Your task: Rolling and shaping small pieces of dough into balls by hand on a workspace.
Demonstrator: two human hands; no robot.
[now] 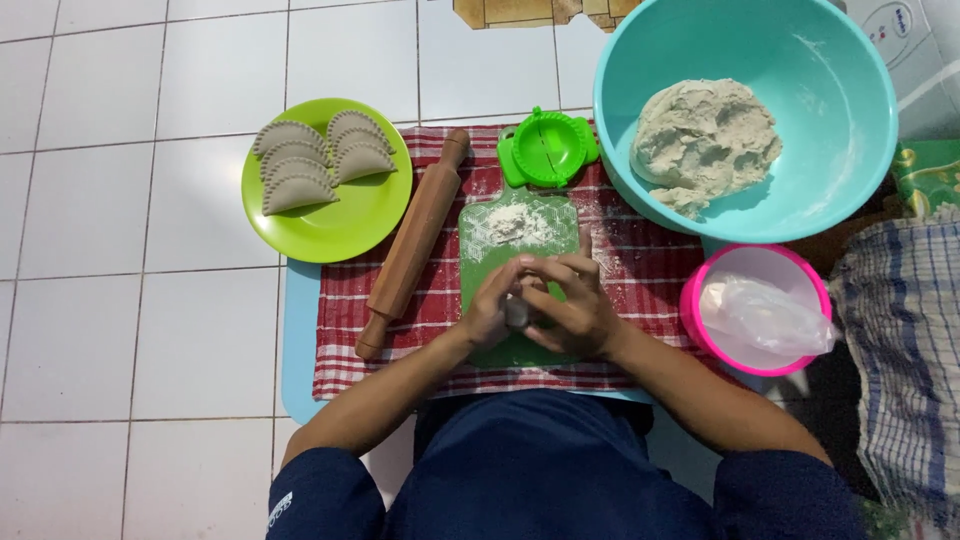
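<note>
While your left hand [492,305] and right hand [575,310] press together around small grey dough lump [517,313] above green plastic cutting board [520,270], watch white flour pile [515,224]: dough likely sticks to palms if unfloured; brown wooden rolling pin [412,245] nearby could roll off checked cloth.

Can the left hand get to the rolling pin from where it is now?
Probably yes. The rolling pin lies beside the left hand on the checked cloth, with nothing between. But both hands are cupped around a dough piece.
</note>
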